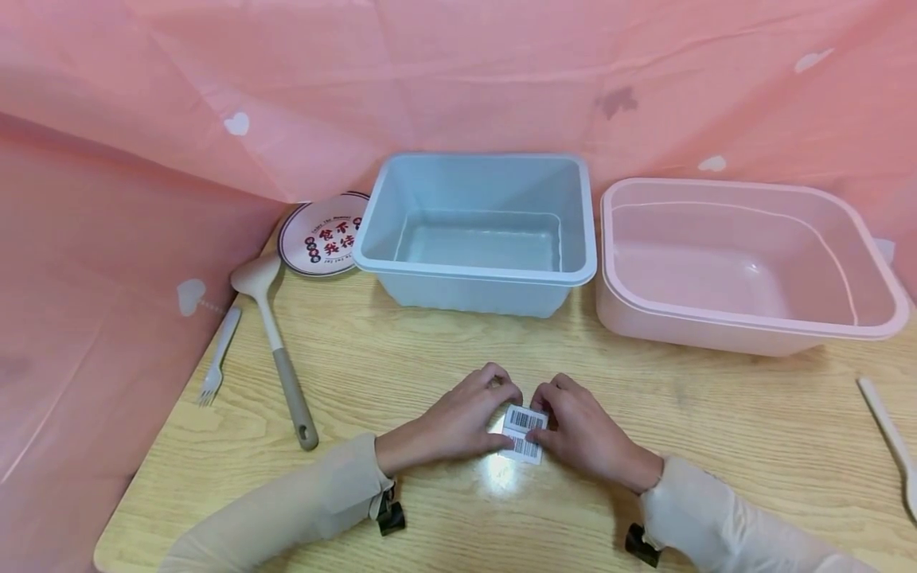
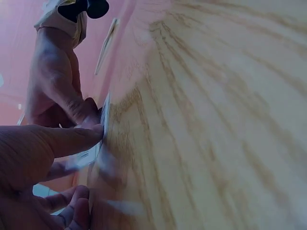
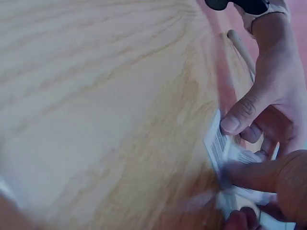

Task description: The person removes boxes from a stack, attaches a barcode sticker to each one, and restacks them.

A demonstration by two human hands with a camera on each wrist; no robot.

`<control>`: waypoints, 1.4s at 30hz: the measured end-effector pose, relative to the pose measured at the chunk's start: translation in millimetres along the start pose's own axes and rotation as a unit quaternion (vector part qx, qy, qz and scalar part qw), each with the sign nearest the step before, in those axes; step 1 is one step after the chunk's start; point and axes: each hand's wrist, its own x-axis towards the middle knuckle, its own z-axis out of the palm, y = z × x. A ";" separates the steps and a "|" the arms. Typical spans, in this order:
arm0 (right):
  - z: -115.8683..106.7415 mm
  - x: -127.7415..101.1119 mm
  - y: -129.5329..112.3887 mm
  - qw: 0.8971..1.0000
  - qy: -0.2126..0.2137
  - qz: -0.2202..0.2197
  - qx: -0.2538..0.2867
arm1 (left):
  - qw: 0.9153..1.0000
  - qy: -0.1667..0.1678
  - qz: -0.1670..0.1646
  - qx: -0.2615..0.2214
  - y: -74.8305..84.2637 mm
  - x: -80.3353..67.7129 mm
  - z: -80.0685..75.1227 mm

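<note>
A small white paper piece with two printed barcodes [image 1: 525, 452] lies between both hands, low over the front middle of the table. A fold or seam runs across it between the barcodes. My left hand [image 1: 466, 418] pinches its left side, the thumb at the lower barcode and the bent fingers by the upper corner. From the other side my right hand [image 1: 583, 430] grips the right edge, with its thumb laid over the printed face. In the right wrist view the paper piece [image 3: 218, 143] stands angled, its two barcoded faces meeting at a crease.
A blue-grey basin [image 1: 473, 276] and a pink basin [image 1: 716, 326] stand at the back. Leftward lie a round plate [image 1: 329, 239] with red characters, a spatula [image 1: 290, 382] and a pale fork [image 1: 222, 350]. A pale utensil [image 1: 888, 434] lies far right; pink cloth [image 1: 466, 79] hangs behind.
</note>
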 end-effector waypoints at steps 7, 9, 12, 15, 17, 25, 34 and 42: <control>-2.9 -0.3 3.0 0.997 0.036 -0.011 0.072 | 0.992 0.003 0.001 -0.130 -7.4 2.0 -0.1; -6.8 0.6 2.6 0.995 0.051 -0.003 0.089 | 0.981 0.018 -0.009 -0.192 -10.1 2.4 -1.2; -14.3 2.8 1.2 0.990 0.073 0.007 0.117 | 0.954 0.047 -0.032 -0.293 -12.1 2.2 -3.9; -22.9 5.0 0.0 0.985 0.094 0.007 0.142 | 0.921 0.076 -0.048 -0.379 -10.7 2.6 -9.4; -27.7 6.4 -0.7 0.983 0.102 0.004 0.156 | 0.904 0.086 -0.050 -0.417 -9.1 3.4 -13.2; -36.3 9.3 -4.1 0.981 0.103 -0.009 0.162 | 0.886 0.095 -0.045 -0.451 -6.2 5.2 -17.4; -36.1 9.8 -13.7 0.949 0.279 -0.143 -0.023 | 0.882 0.114 -0.038 -0.456 -4.4 6.7 -18.6; -31.1 10.7 -24.6 0.944 0.269 -0.187 -0.030 | 0.875 0.121 -0.018 -0.469 -0.3 6.7 -19.3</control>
